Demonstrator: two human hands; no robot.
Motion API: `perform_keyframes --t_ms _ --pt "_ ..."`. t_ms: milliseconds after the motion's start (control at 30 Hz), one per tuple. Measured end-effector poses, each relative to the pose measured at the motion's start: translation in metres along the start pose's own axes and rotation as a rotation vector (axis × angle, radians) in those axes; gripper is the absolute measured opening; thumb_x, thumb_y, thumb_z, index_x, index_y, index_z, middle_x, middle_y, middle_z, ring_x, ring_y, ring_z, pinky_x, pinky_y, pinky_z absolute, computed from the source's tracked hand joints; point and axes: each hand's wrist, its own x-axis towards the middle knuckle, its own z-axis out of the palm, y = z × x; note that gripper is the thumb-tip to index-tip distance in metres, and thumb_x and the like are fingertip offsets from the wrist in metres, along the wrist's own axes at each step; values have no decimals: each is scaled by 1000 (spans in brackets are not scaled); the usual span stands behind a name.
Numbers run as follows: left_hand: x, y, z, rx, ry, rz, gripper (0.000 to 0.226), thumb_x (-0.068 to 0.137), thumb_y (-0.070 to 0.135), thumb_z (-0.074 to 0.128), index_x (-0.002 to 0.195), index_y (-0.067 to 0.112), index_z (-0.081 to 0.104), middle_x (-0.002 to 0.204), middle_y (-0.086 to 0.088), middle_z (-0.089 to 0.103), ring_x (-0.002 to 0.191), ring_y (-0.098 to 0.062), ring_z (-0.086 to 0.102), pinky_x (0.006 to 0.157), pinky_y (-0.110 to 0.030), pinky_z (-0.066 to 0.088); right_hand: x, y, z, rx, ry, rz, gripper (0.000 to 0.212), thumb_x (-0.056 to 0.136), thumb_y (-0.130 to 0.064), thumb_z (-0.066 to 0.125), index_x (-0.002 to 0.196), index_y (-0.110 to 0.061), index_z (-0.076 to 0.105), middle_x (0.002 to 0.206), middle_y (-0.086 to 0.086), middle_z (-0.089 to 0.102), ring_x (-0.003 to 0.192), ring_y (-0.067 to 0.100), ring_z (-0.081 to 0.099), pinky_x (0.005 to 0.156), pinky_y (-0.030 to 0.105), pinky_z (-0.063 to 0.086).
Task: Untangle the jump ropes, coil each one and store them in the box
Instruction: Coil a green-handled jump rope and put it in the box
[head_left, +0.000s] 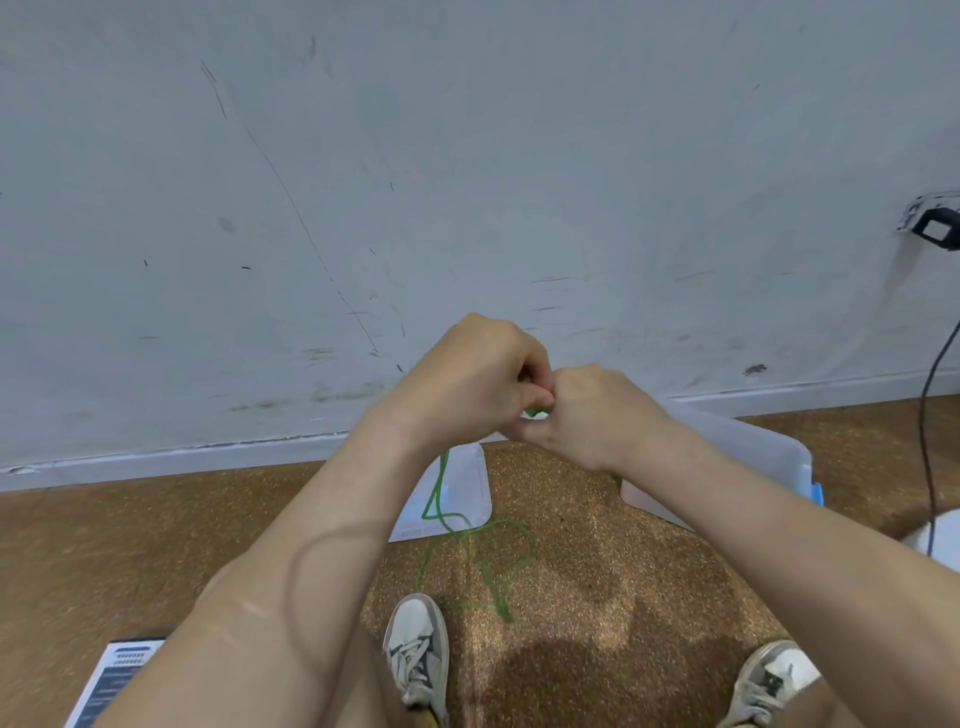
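The clear box (753, 457) sits at the far edge of the floor (597, 577), past your right arm. The green jump rope (436, 493) hangs from your hands to the floor. It looks thin, light and floppy. Your left hand (467, 384) and right hand (597, 415) both pinch it tight, so keep hold there.

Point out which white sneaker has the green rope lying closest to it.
The left white sneaker: the thin green jump rope loops just beside its toe; the right white sneaker stands well clear.
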Motion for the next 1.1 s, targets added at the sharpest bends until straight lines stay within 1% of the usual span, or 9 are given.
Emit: perform_keyframes --t_ms 200,400,567,667,767,833,900,967,1100 --pt "-1 -3 -4 -333 -35 -81 13 71 9 80 74 18 71 60 8 67 50 2 57 56 -15 47 -4 -5 -3 77 3 -12 41 85 -61 43 67 -24 47 66 -1 49 78 29 56 62 32 36" --pt "-1 -17 -13 -273 -6 -74 23 58 29 89 65 16 71 48 11 53 48 -1 44 50 -19 36 -15 -13 -26 5 -192 -148 43 92 -52 46 69 -16 49 66 3 50 65 21 51 55 31 35" --pt "-1 -35 -11 -722 -288 -112 31 56 40 86 55 15 68 48 5 55 45 -6 45 47 -18 35 -32 -26 -46 114 -194 -282 38 89 -42 50 66 -13 48 61 3 51 54 13 46 52 28 35" --pt "0 -37 -3 -958 -441 -84 39 60 54 78 48 20 64 44 9 51 37 -2 41 39 -17 25 -35 -27 -47 213 -131 -309 39 88 -40 52 63 -11 48 55 1 45 49 11 40 49 26 31" --pt "5 -23 3 -1050 -353 -154 42 75 39 57 39 20 60 39 10 48 34 0 40 39 -13 29 -32 -19 -50 345 -51 -240 39 87 -35 56 59 -10 45 50 -2 37 44 10 33 48 29 29" --pt "8 -17 9 -1094 -273 -210 44 78 39 55 39 20 55 40 8 38 35 -3 30 40 -17 19 -30 -15 -52 470 -6 -171 37 87 -33 58 58 -13 45 50 -4 35 43 8 30 46 27 26" --pt "13 -18 18 -1124 -213 -237 45 88 29 59 45 21 48 42 5 29 39 -6 21 41 -21 12 -28 -15 -53 646 48 -105 36 86 -36 55 58 -14 49 48 -6 35 42 9 29 43 25 26" --pt "15 -19 25 -1089 -149 -255 41 93 10 44 52 13 44 40 4 26 40 -9 17 41 -20 12 -24 -13 -55 820 57 -11 38 91 -35 51 60 -14 50 43 -9 34 39 10 27 39 23 23" --pt "13 -12 22 -950 -40 -236 32 101 21 43 76 8 57 50 3 30 44 -9 21 43 -20 19 -18 1 -58 1132 -51 159 42 97 -46 42 76 -12 56 55 -3 30 44 11 20 40 20 16"
